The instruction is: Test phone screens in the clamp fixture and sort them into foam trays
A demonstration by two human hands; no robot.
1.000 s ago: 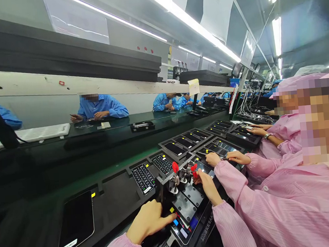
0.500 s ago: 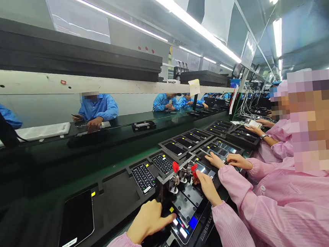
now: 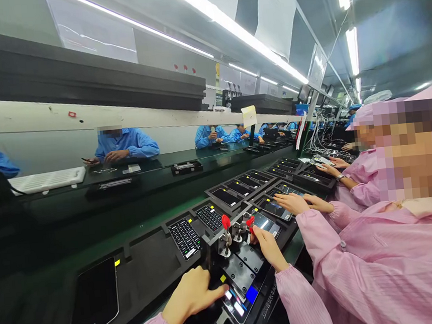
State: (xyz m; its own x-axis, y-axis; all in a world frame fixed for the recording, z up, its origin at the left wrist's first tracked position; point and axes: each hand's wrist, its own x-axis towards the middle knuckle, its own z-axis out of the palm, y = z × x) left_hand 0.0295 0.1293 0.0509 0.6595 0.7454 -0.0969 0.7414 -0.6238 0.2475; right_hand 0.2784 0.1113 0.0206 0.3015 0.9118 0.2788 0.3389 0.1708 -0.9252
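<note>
head view: on the dark green counter (image 3: 138, 226), near its front edge, stands a black clamping fixture (image 3: 257, 313) with pale characters along its near side. toward its far edge it carries two metal toggle clamps with red handles, the left red handle (image 3: 226, 221) and the right red handle (image 3: 250, 223). the fingers of the right hand (image 3: 267, 244) are closed around the right red handle. in front of the clamps lie two flat grey metal plates with dark screws, a left plate (image 3: 240, 276) and a right plate (image 3: 251, 257). beneath them a thin lit screen (image 3: 239, 307) shows out toward the fixture's near left corner, with white and bright blue patches. the left hand (image 3: 191, 291) reaches in from the left, one digit stretched to the screen's edge beside a small yellow tab (image 3: 223, 279); whether its other fingers are open or curled cannot be told.

left of the fixture, a black tray (image 3: 146, 271) holds a large dark tablet (image 3: 93, 296) at its left end and two key-patterned panels (image 3: 185, 238) at its right end. beyond the fixture's right edge, a co-worker's hand (image 3: 292, 203) in a pink sleeve is over another dark screen (image 3: 274, 208).
</note>
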